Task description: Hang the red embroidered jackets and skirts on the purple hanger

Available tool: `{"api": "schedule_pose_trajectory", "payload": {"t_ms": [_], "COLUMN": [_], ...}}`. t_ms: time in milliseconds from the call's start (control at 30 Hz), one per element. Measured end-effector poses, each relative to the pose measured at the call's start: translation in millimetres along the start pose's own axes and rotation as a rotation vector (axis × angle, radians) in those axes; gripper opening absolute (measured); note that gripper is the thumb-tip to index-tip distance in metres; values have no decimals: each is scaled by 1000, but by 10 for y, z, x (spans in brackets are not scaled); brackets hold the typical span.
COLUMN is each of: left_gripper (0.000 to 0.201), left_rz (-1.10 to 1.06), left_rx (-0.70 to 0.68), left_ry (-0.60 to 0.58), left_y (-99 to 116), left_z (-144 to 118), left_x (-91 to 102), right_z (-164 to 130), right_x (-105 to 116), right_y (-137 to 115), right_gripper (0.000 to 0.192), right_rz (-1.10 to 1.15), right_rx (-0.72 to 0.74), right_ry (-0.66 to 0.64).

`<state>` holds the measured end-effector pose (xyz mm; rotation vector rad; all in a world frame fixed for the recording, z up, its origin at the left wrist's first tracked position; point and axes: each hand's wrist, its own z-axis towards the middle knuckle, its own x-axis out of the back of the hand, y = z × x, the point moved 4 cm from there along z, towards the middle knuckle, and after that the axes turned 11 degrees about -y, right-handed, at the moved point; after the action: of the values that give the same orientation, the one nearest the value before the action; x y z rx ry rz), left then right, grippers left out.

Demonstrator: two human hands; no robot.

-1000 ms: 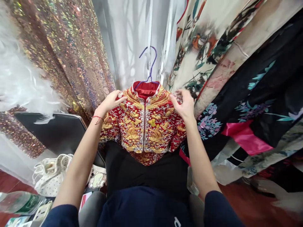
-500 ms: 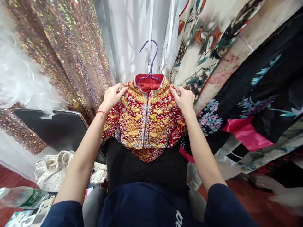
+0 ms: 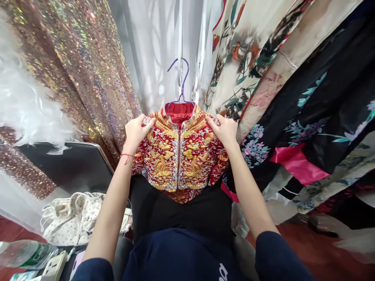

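A red jacket (image 3: 187,156) with gold and silver embroidery lies over my lap, its front closed down the middle. A purple hanger (image 3: 184,80) sits inside its collar, the hook sticking up. My left hand (image 3: 136,132) grips the jacket's shoulder on the left side, thumb on top and fingers tucked behind the cloth. On the opposite shoulder, my right hand (image 3: 225,130) pinches the fabric the same way. The fingers of both hands are mostly hidden under the jacket. The hanger's lower bar is partly hidden by the collar.
Sequinned cloth (image 3: 88,70) and white feathers (image 3: 32,97) hang at left, above a dark laptop-like panel (image 3: 67,164). A dotted drawstring bag (image 3: 67,218), a plastic bottle (image 3: 29,253) and a power strip (image 3: 54,267) lie lower left. Floral garments (image 3: 243,66) and black embroidered clothing (image 3: 293,97) hang at right.
The jacket, hanger and both hands appear slightly lower and further left in view. The hanger sits deeper in the collar. Both hands keep their hold on the shoulders.
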<state>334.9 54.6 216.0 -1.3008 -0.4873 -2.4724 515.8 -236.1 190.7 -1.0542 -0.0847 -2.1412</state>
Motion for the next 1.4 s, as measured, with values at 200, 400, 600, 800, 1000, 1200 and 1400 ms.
{"api": "schedule_pose_trajectory", "payload": {"t_ms": [200,400,600,800,1000,1200,1400], "left_gripper": [38,40,40,40,41,41,38], "left_rz": [-16,-78,-41,-35,-33,-51,-140], "left_rx": [39,16,16,18,17,-32,-65], "left_ry": [30,18,19,43,69,116,143], "left_y": [49,53,55,70,73,46,40], "left_z": [-54,-55,-109,-126,-140,-167,-210], "left_x": [-8,-63,-31,-39,-49,-125,-182], "right_z": [-73,-492,-600,-469,-451,-524,-676], "right_x": [-25,-29,-454,-462,-462,-581,-694], "right_y": [-80,-688,-1043,-1141,-1130,-1118,-1082], "right_gripper": [49,24,29,29,25,21,24], "right_rz": [173,375,857,1109,1147,1323,1441], "right_rx": [9,-19,-168,-240,-255,-298,-331], "right_ry": [126,212,-221,-307,-283,-299,-318]}}
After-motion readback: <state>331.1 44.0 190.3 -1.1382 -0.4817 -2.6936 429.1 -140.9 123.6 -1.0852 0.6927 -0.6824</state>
